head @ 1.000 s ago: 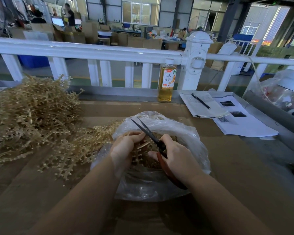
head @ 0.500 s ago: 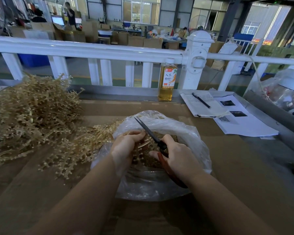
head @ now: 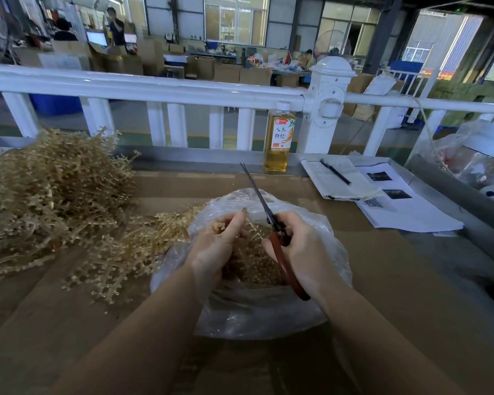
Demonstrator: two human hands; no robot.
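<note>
A clear plastic bag lies open on the brown table and holds several small tan plastic pieces. Over its mouth my left hand pinches a tan branched plastic sprig between thumb and fingers. My right hand grips red-handled scissors; their dark blades are together and point up and away, just right of the sprig. A large heap of the same tan sprigs lies on the table to the left, with loose ones spreading toward the bag.
A bottle of amber drink stands at the table's back edge by a white railing. A notebook with a pen and printed sheets lie back right. More plastic bags sit far right.
The scissor blades were apart, then came together and swung up to point more steeply away. My left hand shifted slightly on the sprig.
</note>
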